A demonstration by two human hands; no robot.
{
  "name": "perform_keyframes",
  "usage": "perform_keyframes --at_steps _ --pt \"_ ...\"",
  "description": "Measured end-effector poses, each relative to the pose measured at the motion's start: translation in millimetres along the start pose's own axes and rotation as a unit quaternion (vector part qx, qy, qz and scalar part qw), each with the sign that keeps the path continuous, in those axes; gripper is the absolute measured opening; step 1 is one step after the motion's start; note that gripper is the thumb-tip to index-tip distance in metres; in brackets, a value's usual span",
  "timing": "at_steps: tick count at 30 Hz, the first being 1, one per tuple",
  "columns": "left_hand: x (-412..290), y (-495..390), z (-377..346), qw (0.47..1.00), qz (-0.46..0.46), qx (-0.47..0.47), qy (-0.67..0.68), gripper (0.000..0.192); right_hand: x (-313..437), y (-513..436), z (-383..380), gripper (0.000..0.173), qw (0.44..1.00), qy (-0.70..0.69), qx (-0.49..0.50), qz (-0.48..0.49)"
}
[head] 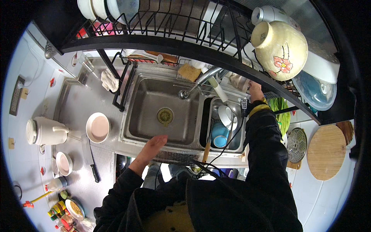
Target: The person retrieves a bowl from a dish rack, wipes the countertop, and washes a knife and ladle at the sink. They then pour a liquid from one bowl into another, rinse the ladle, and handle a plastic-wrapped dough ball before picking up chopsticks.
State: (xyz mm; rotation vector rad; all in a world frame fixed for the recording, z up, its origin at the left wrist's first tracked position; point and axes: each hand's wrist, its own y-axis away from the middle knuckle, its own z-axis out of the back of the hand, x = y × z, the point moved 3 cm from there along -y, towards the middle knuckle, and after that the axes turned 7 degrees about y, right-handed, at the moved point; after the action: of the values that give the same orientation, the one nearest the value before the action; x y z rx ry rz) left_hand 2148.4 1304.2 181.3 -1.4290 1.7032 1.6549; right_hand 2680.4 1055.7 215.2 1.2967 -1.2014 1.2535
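My left hand [155, 146] hovers over the front rim of the large stainless-steel sink basin [174, 87] with nothing in it. The basin's floor holds only a round drain strainer [165, 116]. My right hand [255, 90] reaches to the back right, beside a pale, blurry bundle [239, 81]. The black rack bar partly hides its fingers, so I cannot tell whether it grips anything. Below the right forearm, the small basin [239, 139] contains a white bowl [227, 116], blue bowls [219, 133] and long-handled utensils. A chrome faucet [200, 82] extends over the large basin.
A black dish rack [162, 43] spans overhead, with a yellow flowered bowl [285, 52] at its right. On the left counter lie a knife [92, 162], a white bowl [98, 127] and a white jug [47, 130]. Black cables cross near the small basin. Green vegetables [279, 111] hang right.
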Motion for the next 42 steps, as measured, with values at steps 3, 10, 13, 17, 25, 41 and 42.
perform_keyframes --at_steps 3,10,13,17,25,41,42 --pt "-4 3 -10 0.999 -0.010 -0.009 0.030 0.047 30 8 -10 0.037 0.992 -0.110 0.007 0.059" --pt "-49 13 -65 0.987 -0.124 0.069 -0.078 0.043 123 127 -10 0.040 0.937 0.293 -0.002 0.191" --pt "-94 23 -110 0.934 -0.323 0.116 -0.100 0.045 166 226 1 0.033 0.937 0.271 0.090 0.200" --pt "-119 44 -170 0.936 -0.282 0.207 0.042 0.052 195 359 -2 0.041 0.945 0.110 0.308 0.002" --pt "-98 77 -158 0.902 -0.027 0.195 0.383 0.037 107 483 -89 0.049 0.876 -0.385 0.227 -0.181" --pt "-39 107 -69 0.773 -0.344 0.265 0.463 0.046 141 577 -158 0.069 0.884 0.175 0.294 0.318" --pt "-37 103 -64 0.786 -0.310 0.254 0.471 0.046 140 584 -160 0.069 0.891 0.175 0.290 0.302"
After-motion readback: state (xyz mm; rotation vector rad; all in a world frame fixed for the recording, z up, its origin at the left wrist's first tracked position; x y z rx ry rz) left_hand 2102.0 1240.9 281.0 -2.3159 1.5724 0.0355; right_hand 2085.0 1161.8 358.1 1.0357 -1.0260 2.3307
